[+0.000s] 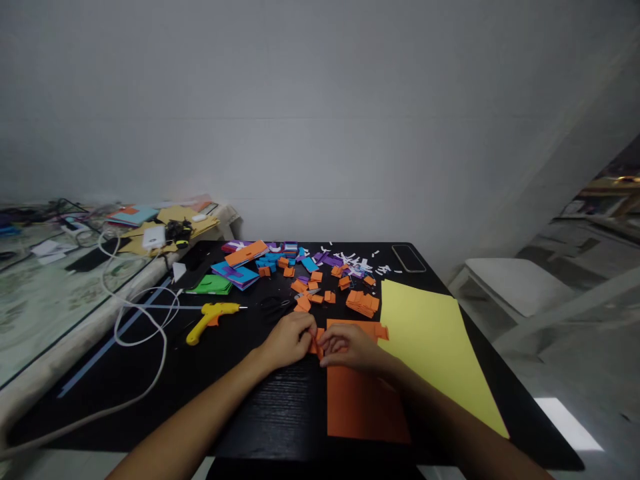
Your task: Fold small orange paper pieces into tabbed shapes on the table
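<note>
In the head view, a small orange paper piece (313, 347) sits between the person's two hands, low over the desk (265, 427) and beside the left edge of a larger orange sheet (363, 407). The fingers of the left hand (290, 339) are curled nearly closed and appear to pinch the piece from its left side. The fingers of the right hand (353, 347) are loosely bent, with a gap between thumb and palm, and their tips come up to its right side; whether they grip it or only touch it cannot be told. The piece looks like folded card and should be very light, with stiffness mainly along its creases and springy, easily bent flaps. It is probably not slippery, but a hard squeeze would likely crush or dent it, so a gentle pinch with the fingertips near a fold or along an edge seems best, leaving the flat faces free of pressure. Similar folded orange pieces lie in a cluster (363, 303) beyond the hands, near the scissors (277, 307), whose pointed blades call for care when reaching there. The yellow sheet (430, 353) to the right looks broad and floppy by comparison, so it would probably lift most cleanly by two edges.
</note>
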A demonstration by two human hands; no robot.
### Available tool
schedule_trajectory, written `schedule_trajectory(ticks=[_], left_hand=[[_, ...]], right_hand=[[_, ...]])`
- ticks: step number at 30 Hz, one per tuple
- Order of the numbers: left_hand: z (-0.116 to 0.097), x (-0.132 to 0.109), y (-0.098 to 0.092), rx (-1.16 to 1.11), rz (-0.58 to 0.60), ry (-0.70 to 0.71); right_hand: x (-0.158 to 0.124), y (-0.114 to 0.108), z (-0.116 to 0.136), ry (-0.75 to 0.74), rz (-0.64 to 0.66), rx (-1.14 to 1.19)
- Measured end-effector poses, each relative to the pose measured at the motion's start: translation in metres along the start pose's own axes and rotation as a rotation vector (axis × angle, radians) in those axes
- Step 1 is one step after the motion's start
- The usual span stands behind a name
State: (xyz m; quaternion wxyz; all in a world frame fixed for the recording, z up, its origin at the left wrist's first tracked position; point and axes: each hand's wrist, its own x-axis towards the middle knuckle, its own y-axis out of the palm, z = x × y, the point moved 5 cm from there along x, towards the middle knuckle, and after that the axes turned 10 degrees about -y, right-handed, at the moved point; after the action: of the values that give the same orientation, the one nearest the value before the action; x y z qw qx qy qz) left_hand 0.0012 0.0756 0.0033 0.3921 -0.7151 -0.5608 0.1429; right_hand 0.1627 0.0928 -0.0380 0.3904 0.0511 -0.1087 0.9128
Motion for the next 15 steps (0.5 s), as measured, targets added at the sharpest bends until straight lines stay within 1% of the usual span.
schedule_trajectory(ticks=[4,10,15], left_hand=[[-0.0002,-0.0004,-0.0007,0.017,0.003,-0.01],[-0.0028,-0.0003,0.0,0.025,0.014,0.014],[-0.0023,-0.0003,-0.0007,0.025,0.006,-0.009]], right_hand=[[-0.0002,0.0004,0.0032,-0.042,0.007,-0.078],[-0.0004,0.0009,0.0016,-0.033,0.032,-0.078],[-0.0006,0.0009,0.0078,-0.091,0.046,-0.171]])
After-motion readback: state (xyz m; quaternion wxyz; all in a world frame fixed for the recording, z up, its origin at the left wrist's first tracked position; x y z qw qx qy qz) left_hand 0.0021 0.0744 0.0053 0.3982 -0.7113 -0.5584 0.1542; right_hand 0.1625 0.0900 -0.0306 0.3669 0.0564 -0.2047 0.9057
